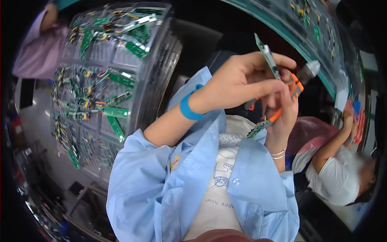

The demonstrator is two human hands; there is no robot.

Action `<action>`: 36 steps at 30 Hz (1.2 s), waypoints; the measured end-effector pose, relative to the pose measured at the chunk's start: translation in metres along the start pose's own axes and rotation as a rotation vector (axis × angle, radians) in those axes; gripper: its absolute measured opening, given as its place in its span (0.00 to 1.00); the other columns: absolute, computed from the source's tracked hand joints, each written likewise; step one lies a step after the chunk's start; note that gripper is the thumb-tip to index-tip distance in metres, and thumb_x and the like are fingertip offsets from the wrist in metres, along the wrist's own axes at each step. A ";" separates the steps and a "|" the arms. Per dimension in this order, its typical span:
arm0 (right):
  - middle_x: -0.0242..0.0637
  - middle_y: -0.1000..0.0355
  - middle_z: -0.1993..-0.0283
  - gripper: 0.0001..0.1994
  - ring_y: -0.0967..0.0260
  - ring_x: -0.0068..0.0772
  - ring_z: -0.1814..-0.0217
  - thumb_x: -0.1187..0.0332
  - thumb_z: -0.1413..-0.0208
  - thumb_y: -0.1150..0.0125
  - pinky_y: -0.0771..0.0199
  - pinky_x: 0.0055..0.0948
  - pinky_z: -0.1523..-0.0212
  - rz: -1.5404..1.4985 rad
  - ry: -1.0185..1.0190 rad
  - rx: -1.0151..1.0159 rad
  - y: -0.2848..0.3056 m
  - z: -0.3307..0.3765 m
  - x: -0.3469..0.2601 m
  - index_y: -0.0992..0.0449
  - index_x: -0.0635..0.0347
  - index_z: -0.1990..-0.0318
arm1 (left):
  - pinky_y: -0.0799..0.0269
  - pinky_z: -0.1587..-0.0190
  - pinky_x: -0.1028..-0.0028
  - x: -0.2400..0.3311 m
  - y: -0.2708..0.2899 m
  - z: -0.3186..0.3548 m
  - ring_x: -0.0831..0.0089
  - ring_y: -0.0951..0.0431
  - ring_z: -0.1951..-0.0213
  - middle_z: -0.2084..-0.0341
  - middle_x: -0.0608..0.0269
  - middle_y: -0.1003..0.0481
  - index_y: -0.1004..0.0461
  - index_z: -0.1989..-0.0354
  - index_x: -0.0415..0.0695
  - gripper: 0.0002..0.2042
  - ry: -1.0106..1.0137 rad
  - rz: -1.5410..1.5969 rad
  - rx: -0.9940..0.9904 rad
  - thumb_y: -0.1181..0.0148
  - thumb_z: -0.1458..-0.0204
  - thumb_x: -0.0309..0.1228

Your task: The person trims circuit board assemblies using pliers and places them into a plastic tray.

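A narrow green circuit board (269, 59) stands upright, pinched between the thumb and fingers of my left hand (238, 80), which wears a blue wristband. Close against it, my right hand (285, 109) is closed on an orange-handled hand tool (297, 88), apparently pliers or cutters. A blunt grey metal piece (309, 70) shows beyond the handle; whether it is the tool's head I cannot tell. Below my right fingers sticks out a second small green board (258, 128), beside an orange handle. The fingers overlap, so the contact between tool and boards is hidden.
At the left, stacked clear plastic trays (155, 68) hold several green boards with coloured wires. Another clear tray (322, 52) with wired boards lies at the upper right, along a teal edge (282, 26). A co-worker in white (334, 173) sits at the right; a pink sleeve (40, 52) shows upper left.
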State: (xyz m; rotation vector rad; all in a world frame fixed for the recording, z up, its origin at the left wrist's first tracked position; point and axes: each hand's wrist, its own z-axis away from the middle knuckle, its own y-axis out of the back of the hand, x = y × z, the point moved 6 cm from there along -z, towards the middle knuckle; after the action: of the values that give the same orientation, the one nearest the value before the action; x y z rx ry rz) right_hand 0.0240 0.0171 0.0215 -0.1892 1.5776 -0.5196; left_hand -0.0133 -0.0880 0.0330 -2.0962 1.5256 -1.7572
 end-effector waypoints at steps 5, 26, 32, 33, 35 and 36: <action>0.32 0.37 0.76 0.14 0.41 0.22 0.77 0.73 0.52 0.50 0.38 0.18 0.75 0.119 0.117 -0.038 0.029 -0.016 -0.006 0.39 0.63 0.57 | 0.30 0.70 0.81 -0.017 0.015 -0.015 0.71 0.27 0.73 0.62 0.50 0.30 0.37 0.52 0.33 0.18 -0.144 -0.423 0.076 0.50 0.55 0.18; 0.34 0.35 0.72 0.15 0.43 0.27 0.76 0.68 0.59 0.40 0.40 0.21 0.73 0.891 -0.006 -0.168 0.115 -0.020 -0.007 0.34 0.63 0.62 | 0.25 0.64 0.68 -0.074 0.007 -0.045 0.57 0.28 0.58 0.53 0.41 0.37 0.36 0.55 0.31 0.18 0.243 -0.205 0.197 0.48 0.58 0.18; 0.35 0.34 0.71 0.16 0.42 0.31 0.75 0.66 0.60 0.39 0.40 0.24 0.71 1.031 0.077 -0.196 0.114 -0.027 -0.015 0.33 0.62 0.63 | 0.29 0.57 0.77 -0.077 0.006 -0.045 0.65 0.30 0.54 0.51 0.47 0.36 0.31 0.62 0.32 0.13 0.278 -0.196 0.175 0.45 0.59 0.13; 0.35 0.35 0.71 0.16 0.42 0.31 0.75 0.67 0.59 0.40 0.40 0.23 0.71 1.051 0.078 -0.205 0.114 -0.027 -0.014 0.33 0.63 0.62 | 0.29 0.57 0.77 -0.077 0.006 -0.046 0.65 0.30 0.54 0.51 0.47 0.36 0.31 0.62 0.32 0.13 0.277 -0.187 0.181 0.45 0.59 0.13; 0.36 0.35 0.70 0.17 0.42 0.30 0.74 0.69 0.59 0.41 0.40 0.22 0.71 1.093 0.080 -0.223 0.114 -0.028 -0.013 0.34 0.65 0.60 | 0.29 0.56 0.77 -0.078 0.006 -0.047 0.65 0.30 0.55 0.51 0.47 0.36 0.31 0.61 0.32 0.13 0.272 -0.170 0.194 0.46 0.59 0.13; 0.37 0.35 0.70 0.17 0.42 0.30 0.73 0.70 0.59 0.42 0.40 0.22 0.70 1.113 0.082 -0.233 0.114 -0.028 -0.012 0.34 0.67 0.59 | 0.30 0.56 0.78 -0.079 0.006 -0.049 0.65 0.30 0.55 0.51 0.47 0.36 0.31 0.61 0.32 0.13 0.270 -0.161 0.201 0.46 0.59 0.13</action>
State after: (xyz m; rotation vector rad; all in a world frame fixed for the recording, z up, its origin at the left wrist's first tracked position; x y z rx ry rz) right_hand 0.0194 0.1289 -0.0173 0.5298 1.5563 0.5303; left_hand -0.0456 -0.0133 -0.0109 -2.0005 1.1911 -2.2234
